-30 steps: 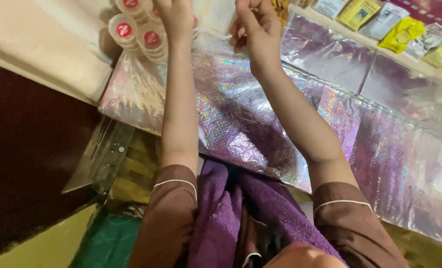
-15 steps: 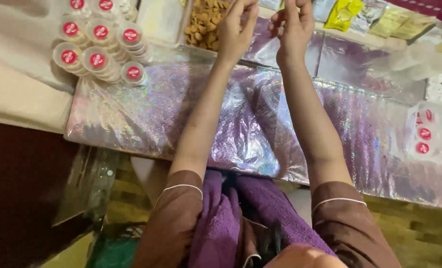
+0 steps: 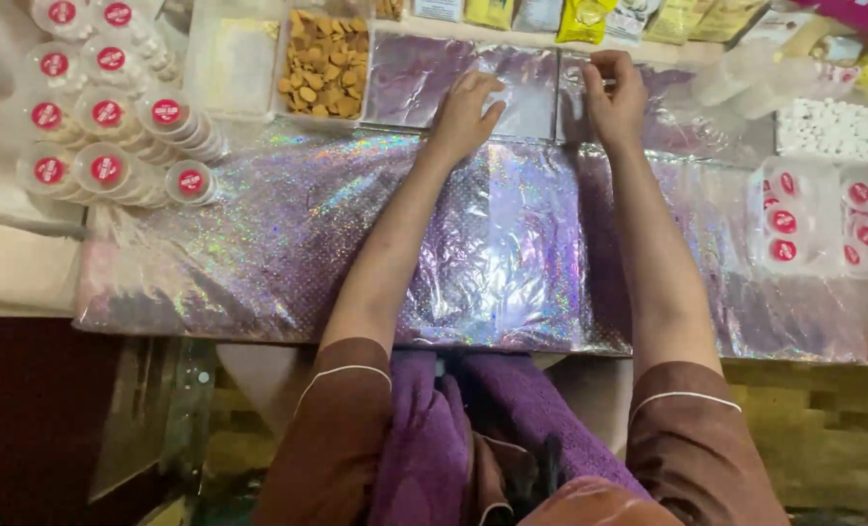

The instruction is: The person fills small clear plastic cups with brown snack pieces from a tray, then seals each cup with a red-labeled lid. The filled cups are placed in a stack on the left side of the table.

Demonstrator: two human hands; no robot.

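My left hand [image 3: 465,109] lies on the far edge of a shiny purple holographic sheet [image 3: 288,244] that covers the table, fingers spread over a clear plastic-covered panel [image 3: 527,83]. My right hand [image 3: 616,97] rests a little to the right on the same far edge, fingers curled and pinching at the film where two panels meet. Whether it grips anything is unclear. Both forearms stretch across the sheet from brown sleeves.
Several small clear tubs with red labels [image 3: 108,117] stand stacked at the far left. A tray of brown snack pieces [image 3: 325,63] sits beside them. More red-labelled tubs [image 3: 804,219], a bag of white pieces [image 3: 829,127] and yellow packets [image 3: 590,15] lie right and behind.
The camera has tilted toward the table, bringing more of it into view. Both hands came down from a raised position and now rest on the sheet's far edge.
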